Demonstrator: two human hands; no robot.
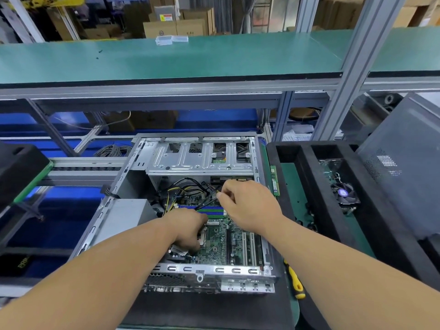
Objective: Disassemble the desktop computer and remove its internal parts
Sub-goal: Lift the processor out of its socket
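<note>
Cables (190, 186) crowd motherboard (214, 241); right grip (240, 206) pinches cable, left grip (188, 231) curled, hold unclear; screwdriver (295, 282) beside case (209, 272).

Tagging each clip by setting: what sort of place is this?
Probably a factory or warehouse teardown line. An open PC case lies on a workbench, under a long green shelf on aluminium framing. A foam tray at its right holds removed parts, and cardboard boxes are stacked behind.

Both hands (188, 228) inside open computer case (200, 160), perhaps gripping.
</note>
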